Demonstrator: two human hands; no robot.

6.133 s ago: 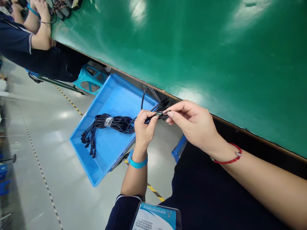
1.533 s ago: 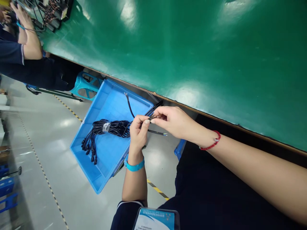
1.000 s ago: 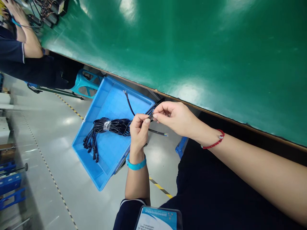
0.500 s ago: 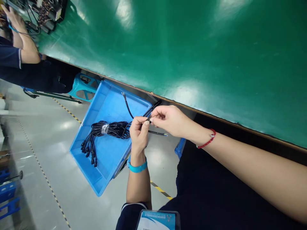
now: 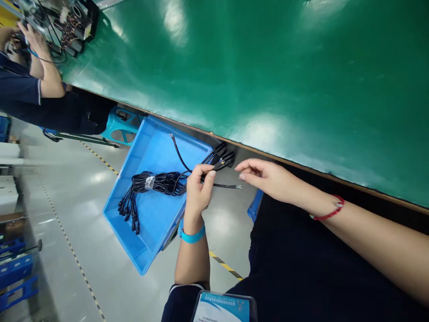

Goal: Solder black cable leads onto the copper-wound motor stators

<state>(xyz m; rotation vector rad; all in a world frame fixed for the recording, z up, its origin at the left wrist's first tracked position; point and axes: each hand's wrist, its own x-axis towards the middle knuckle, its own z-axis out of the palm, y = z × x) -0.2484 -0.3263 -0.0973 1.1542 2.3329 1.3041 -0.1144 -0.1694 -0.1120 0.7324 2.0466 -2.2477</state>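
Note:
My left hand [image 5: 199, 188] is closed, thumb against fingers, on a black cable [image 5: 219, 165] whose stripped end shows thin coloured wires. My right hand [image 5: 258, 175] is off to the right of that end, loosely curled with a small gap between thumb and forefinger; I see nothing in it. Left of my left hand, a bundle of black cables [image 5: 161, 182] with a clear wrap lies in the blue bin [image 5: 149, 243]. Small black connectors [image 5: 130, 214] fan out from the bundle's far end. Other loose cable ends point up and to the right around my left hand.
The green tabletop [image 5: 234, 80] runs above the bin, its edge close to my hands. At the upper left a co-worker's arm [image 5: 52, 80] reaches to dark parts [image 5: 75, 33] on the table. A turquoise stool [image 5: 120, 127] stands beside the bin.
My right hand has come away from the cable end and moved right. The left hand keeps its hold, and several cable ends now show more clearly beyond it. The view has shifted slightly.

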